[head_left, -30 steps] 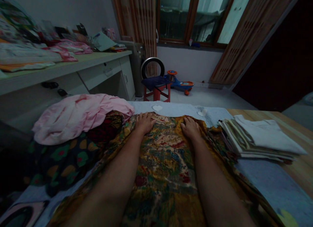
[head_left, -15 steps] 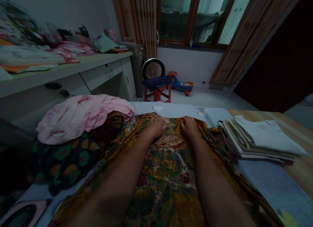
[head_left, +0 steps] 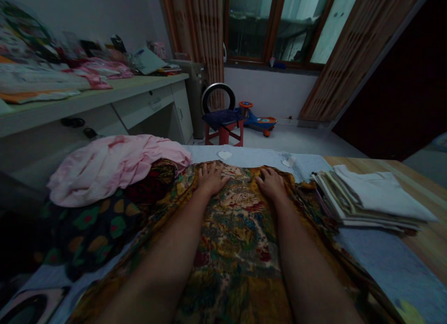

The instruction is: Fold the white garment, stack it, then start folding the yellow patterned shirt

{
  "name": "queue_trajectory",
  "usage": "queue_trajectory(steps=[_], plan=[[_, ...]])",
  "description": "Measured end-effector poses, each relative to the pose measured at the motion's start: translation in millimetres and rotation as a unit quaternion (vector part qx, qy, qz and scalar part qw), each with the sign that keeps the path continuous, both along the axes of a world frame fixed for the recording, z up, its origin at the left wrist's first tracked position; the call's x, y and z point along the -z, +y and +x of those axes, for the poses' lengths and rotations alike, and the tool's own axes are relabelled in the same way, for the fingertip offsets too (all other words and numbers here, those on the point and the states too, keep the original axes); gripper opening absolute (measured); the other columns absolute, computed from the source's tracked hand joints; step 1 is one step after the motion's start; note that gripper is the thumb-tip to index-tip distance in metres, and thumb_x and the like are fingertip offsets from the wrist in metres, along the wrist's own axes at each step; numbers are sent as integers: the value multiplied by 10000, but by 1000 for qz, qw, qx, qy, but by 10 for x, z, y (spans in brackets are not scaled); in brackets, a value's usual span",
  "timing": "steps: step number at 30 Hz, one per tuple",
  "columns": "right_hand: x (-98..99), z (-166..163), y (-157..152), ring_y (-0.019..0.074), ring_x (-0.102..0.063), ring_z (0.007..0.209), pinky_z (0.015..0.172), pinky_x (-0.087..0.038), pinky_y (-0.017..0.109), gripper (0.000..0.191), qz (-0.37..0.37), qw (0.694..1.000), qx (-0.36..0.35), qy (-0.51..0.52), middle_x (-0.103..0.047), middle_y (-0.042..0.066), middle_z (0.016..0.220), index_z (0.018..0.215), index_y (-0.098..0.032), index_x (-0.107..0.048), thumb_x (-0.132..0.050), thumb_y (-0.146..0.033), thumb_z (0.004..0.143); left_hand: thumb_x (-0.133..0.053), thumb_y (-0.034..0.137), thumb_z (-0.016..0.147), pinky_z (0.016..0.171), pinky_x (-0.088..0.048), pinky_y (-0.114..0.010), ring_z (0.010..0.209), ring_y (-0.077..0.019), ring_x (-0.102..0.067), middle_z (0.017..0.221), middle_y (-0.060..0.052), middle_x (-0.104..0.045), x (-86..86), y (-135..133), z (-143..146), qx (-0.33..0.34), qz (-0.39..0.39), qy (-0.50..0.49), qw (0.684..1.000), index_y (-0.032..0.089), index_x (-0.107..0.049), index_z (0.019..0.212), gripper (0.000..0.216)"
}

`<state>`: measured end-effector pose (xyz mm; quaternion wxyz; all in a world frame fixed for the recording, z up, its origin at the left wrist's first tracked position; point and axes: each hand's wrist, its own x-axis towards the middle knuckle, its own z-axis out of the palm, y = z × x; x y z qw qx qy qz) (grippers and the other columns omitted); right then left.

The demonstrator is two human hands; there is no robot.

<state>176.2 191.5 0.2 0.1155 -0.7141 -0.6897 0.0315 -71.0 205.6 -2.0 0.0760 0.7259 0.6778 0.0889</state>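
A patterned garment (head_left: 240,240) in mustard, green and red lies spread over a pale blue cloth (head_left: 377,259). My left hand (head_left: 210,178) rests flat near its far edge, fingers spread. To the right, my right hand (head_left: 271,183) lies on the same far part with its fingers apart and slightly bent. Neither hand grips anything. Parts of the garment are covered by my forearms.
A pink cloth (head_left: 115,168) and a dark patterned cloth (head_left: 91,231) are heaped at the left. Folded clothes (head_left: 380,198) are stacked at the right. Beyond the table stand a red stool (head_left: 224,131) and a blue ride-on toy (head_left: 260,123). A cluttered desk (head_left: 146,89) runs along the left wall.
My left hand has moved a little left and its fingers have spread from a more closed shape. My right hand's fingers have also opened out. The garment lies almost the same.
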Motion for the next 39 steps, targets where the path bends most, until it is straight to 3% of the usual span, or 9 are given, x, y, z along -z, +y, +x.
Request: queue_trajectory(steps=[7,10,13,16,18,20,23,31,39], plan=[[-25,81,-23,276,-359,1379,1134,-248,427,544,-8,999,41,-9,-433,143,1503,1402,-139,-486,-419,-447,958,-400,578,928,1157,-198,-566,1445,-400,-244,1571,-114,-350,-44,-25,-70,-33,26,20,999,260,-458,1433,600],[-83,-2,-31,302,-409,1315,1096,-293,427,488,29,999,43,-15,-485,149,1441,1345,-147,-541,-505,-387,921,-433,384,946,1124,-273,-534,1376,-361,-350,1478,-142,-450,-142,-104,40,-12,80,28,996,226,-528,1350,444],[-141,-159,-34,263,-492,1197,1022,-357,352,364,69,998,-12,4,-575,127,1302,1247,-180,-614,-510,-290,915,-413,222,929,1067,-363,-452,1254,-307,-471,1334,-143,-554,-241,-195,251,34,96,20,995,195,-581,1254,366],[-153,-314,-49,221,-534,1091,964,-382,299,279,51,993,-102,21,-631,106,1144,1111,-189,-676,-463,-240,938,-403,266,951,1073,-373,-430,1238,-300,-492,1340,-154,-551,-238,-278,476,78,68,-2,995,163,-572,1265,372],[-129,-372,-64,230,-530,1076,943,-390,317,264,27,993,-114,14,-631,99,1131,1077,-205,-692,-473,-254,938,-445,405,948,1107,-333,-493,1310,-347,-434,1438,-171,-482,-170,-310,562,78,46,-2,996,155,-513,1348,476],[-96,-386,-76,250,-515,1097,939,-392,347,276,19,996,-90,6,-615,97,1177,1124,-232,-685,-497,-299,935,-458,535,927,1140,-261,-569,1406,-390,-314,1545,-155,-372,-83,-307,562,66,24,6,998,186,-442,1425,609],[-58,-357,-82,269,-495,1152,979,-376,383,341,24,998,-53,0,-581,98,1264,1221,-256,-645,-516,-380,931,-389,598,939,1173,-199,-574,1473,-344,-219,1597,-89,-308,0,-221,416,67,17,12,998,266,-381,1470,626],[-20,-172,-56,280,-355,1372,1120,-243,493,491,-1,1000,28,1,-423,105,1513,1377,-236,-521,-404,-472,963,-389,548,954,1164,-235,-515,1433,-318,-293,1558,-96,-371,-62,55,-52,-12,29,31,999,261,-437,1441,568],[44,37,-9,251,-371,1370,1128,-262,377,538,12,999,33,-13,-449,130,1490,1406,-153,-483,-397,-437,957,-419,533,947,1131,-276,-492,1369,-323,-347,1484,-106,-450,47,66,-86,-9,93,22,995,246,-499,1385,530]])
